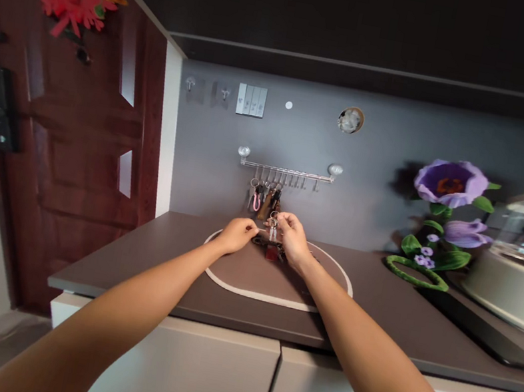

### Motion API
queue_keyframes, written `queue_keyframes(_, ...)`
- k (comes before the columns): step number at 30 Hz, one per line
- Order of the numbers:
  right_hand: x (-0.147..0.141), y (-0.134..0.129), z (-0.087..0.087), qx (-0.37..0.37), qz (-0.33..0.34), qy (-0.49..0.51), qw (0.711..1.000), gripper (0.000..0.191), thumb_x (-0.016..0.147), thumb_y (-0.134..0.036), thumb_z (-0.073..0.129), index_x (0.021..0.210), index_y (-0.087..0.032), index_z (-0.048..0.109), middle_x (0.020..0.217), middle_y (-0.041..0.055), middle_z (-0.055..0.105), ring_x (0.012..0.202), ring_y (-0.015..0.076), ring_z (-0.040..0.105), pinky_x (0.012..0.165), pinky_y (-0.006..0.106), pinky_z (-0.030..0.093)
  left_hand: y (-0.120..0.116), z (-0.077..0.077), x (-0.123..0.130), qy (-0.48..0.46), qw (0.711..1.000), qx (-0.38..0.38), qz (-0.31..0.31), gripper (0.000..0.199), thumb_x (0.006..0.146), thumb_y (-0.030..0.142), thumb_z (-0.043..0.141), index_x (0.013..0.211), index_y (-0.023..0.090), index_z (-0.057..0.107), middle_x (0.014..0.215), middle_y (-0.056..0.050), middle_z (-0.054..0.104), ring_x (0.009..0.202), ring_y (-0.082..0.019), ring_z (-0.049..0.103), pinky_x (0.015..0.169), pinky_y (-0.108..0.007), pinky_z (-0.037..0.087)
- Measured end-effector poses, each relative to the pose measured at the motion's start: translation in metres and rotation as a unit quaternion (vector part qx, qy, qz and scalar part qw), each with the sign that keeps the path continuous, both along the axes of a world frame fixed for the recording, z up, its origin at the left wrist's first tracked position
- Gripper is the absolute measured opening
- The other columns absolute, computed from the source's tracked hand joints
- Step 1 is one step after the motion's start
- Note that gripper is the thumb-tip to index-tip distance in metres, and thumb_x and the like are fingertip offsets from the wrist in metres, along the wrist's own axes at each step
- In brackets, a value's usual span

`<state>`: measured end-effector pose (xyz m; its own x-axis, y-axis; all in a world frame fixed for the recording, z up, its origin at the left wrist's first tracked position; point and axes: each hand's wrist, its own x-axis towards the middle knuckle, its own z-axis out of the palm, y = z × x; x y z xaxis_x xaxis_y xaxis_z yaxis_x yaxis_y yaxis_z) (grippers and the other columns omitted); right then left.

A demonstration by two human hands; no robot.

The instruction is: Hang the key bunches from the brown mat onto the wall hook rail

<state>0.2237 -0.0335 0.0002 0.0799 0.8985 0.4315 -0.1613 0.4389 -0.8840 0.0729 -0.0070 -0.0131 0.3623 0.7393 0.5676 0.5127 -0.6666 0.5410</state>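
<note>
Over the oval mat (269, 298), my right hand (292, 235) pinches a bunch of keys (273, 230) by its ring. Silver keys dangle from that ring. To its left, my left hand (237, 235) has thumb and forefinger closed on something thin that I cannot make out, close to the keys. Below both hands, a dark red piece (272, 252) lies among other dark small items on the mat, partly hidden by my right hand. Just behind, several keys and fobs (256, 199) hang from the left half of a clear hook rail (291, 172) on the wall.
Purple felt flowers (451, 183) stand at the right beside a white appliance with a clear dome (515, 284). A black phone-like slab (482, 329) lies before them. The wall has switches (251, 100); a dark red door (73, 142) stands left. A dark cabinet (373, 26) overhangs the counter.
</note>
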Motion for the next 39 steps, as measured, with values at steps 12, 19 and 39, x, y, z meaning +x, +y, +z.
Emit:
queue_keyframes(12, 0.007, 0.003, 0.019, -0.048, -0.064, 0.108, 0.991, 0.005, 0.079, -0.021, 0.048, 0.077, -0.016, 0.046, 0.061, -0.0005, 0.057, 0.051, 0.0101, 0.059, 0.052, 0.026, 0.053, 0.009, -0.006, -0.002, 0.078, 0.993, 0.065, 0.052, 0.018, 0.078, 0.021, 0.045, 0.075, 0.014, 0.062, 0.077, -0.005, 0.063, 0.071, -0.013, 0.053, 0.067, -0.024, 0.037)
queue_keyframes(19, 0.009, 0.027, 0.06, -0.032, -0.128, 0.076, 0.988, 0.006, 0.081, -0.018, 0.046, 0.075, -0.016, 0.045, 0.056, -0.0044, 0.048, 0.046, 0.0082, 0.057, 0.047, 0.023, 0.053, 0.01, -0.007, -0.002, 0.09, 0.993, 0.062, 0.053, 0.019, 0.078, 0.021, 0.045, 0.077, 0.014, 0.063, 0.08, -0.006, 0.064, 0.074, -0.014, 0.054, 0.069, -0.024, 0.038)
queue_keyframes(39, 0.002, 0.087, 0.089, -0.056, -0.313, 0.053, 0.947, 0.007, 0.073, -0.018, 0.051, 0.067, -0.015, 0.052, 0.045, -0.0031, 0.046, 0.039, 0.0109, 0.054, 0.039, 0.019, 0.046, 0.01, -0.007, -0.001, 0.1, 0.992, 0.053, 0.049, 0.021, 0.077, 0.02, 0.044, 0.08, 0.015, 0.065, 0.081, -0.006, 0.064, 0.075, -0.014, 0.055, 0.07, -0.025, 0.039)
